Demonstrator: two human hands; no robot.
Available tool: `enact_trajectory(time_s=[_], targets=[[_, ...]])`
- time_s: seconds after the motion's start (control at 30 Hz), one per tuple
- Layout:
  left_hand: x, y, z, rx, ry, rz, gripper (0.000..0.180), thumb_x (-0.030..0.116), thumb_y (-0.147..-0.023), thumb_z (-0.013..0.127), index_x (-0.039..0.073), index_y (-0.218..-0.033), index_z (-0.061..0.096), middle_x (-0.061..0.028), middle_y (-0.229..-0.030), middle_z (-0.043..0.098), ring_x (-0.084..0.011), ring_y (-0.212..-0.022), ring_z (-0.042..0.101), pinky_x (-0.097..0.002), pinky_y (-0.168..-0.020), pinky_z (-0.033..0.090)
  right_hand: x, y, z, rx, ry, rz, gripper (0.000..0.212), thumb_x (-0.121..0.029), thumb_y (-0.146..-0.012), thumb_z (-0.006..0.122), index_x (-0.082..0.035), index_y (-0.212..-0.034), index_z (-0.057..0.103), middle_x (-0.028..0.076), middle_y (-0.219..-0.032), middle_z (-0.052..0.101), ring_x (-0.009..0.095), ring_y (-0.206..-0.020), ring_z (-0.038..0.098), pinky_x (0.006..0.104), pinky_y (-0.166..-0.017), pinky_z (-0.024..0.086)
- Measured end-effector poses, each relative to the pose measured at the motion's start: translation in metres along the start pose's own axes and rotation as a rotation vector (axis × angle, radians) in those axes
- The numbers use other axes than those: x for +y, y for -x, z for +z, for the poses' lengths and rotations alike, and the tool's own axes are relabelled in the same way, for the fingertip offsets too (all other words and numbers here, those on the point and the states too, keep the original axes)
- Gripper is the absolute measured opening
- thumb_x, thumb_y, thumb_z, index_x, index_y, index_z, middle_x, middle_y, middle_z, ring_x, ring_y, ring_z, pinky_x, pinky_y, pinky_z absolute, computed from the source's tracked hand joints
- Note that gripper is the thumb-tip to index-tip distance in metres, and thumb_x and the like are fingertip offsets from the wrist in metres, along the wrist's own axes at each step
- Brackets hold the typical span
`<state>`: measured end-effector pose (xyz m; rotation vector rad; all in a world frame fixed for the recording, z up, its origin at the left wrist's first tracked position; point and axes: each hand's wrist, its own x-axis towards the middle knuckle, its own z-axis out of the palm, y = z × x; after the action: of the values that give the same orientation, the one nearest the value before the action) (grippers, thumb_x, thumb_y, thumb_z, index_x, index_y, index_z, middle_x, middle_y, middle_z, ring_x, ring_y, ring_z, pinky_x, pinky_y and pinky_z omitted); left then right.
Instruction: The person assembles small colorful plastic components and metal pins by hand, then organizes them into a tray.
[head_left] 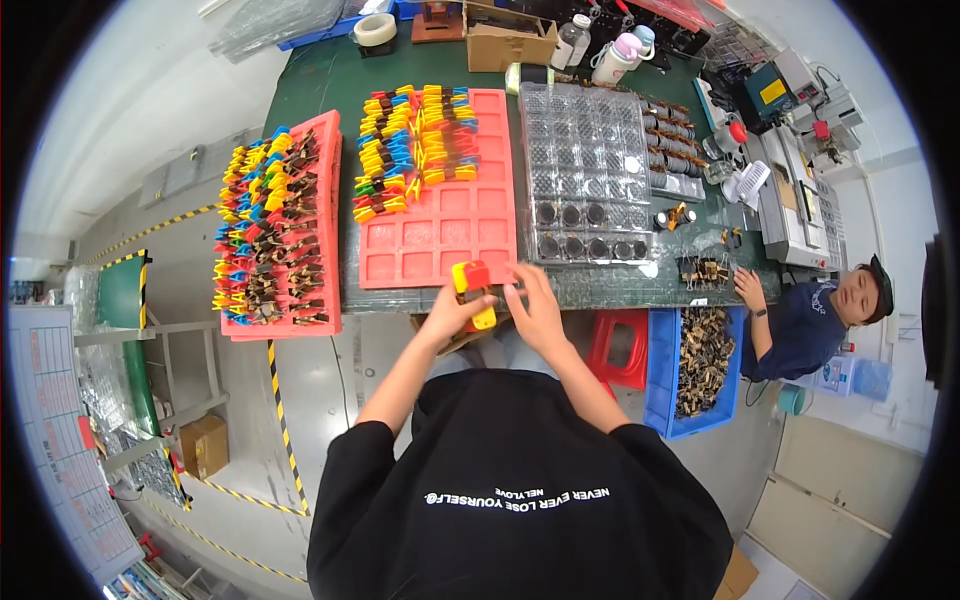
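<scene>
Just off the bench's near edge, my left hand (pixel 452 314) is closed around a small piece with red and yellow plastic spring clips (pixel 474 284) on it; the fingers hide what lies between the clips. My right hand (pixel 535 308) is close beside its right side, thumb and fingers stretched out and apart. Directly beyond both hands lies a pink compartment tray (pixel 456 233). Clipped pieces (pixel 384 150) in yellow, blue, red and green fill its far left part, while its near and right pockets show bare.
To the left, stacked pink trays (pixel 331 180) hold many clipped parts. A clear plastic tray (pixel 585 150) with round dark parts stands right of centre. Lower right are a red stool (pixel 628 350) and a blue bin (pixel 657 385) of metal-coloured parts. A co-worker (pixel 815 320) sits at the right.
</scene>
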<state>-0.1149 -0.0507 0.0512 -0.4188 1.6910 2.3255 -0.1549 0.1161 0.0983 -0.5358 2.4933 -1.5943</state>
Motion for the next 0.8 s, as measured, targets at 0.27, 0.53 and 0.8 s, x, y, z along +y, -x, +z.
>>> enact_trajectory(time_s=[0.27,0.53,0.8], targets=[[-0.036,0.033,0.029,-0.081,-0.114,0.064,0.067,0.009,-0.065,0.082,0.001,-0.121,0.046,-0.0075,-0.103,0.06,-0.0156,-0.095,0.058,-0.0317,-0.084,0.048,-0.013,-0.016,0.012,-0.428,0.866,-0.009,0.049,-0.054,-0.087,0.045,-0.01,-0.094,0.067,0.012,-0.087,0.066,0.029,-0.084,0.064,0.0428,-0.065,0.051],[-0.038,0.063,0.028,-0.012,-0.138,-0.042,0.054,0.008,-0.068,0.08,0.0,-0.113,0.051,-0.0071,-0.098,0.063,-0.0142,-0.085,0.063,-0.028,-0.074,0.051,0.005,0.023,0.014,-0.286,0.695,0.01,0.051,-0.051,-0.089,0.044,-0.005,-0.082,0.064,0.016,-0.077,0.065,0.033,-0.069,0.065,0.0441,-0.061,0.052],[-0.033,0.078,0.038,-0.119,-0.247,-0.067,0.051,0.005,-0.066,0.08,-0.001,-0.109,0.053,-0.0059,-0.092,0.064,-0.0133,-0.077,0.064,-0.0276,-0.068,0.052,-0.004,0.04,0.0,-0.386,0.728,-0.084,0.055,-0.057,-0.088,0.042,-0.008,-0.074,0.063,0.013,-0.065,0.063,0.032,-0.063,0.063,0.042,-0.054,0.049]])
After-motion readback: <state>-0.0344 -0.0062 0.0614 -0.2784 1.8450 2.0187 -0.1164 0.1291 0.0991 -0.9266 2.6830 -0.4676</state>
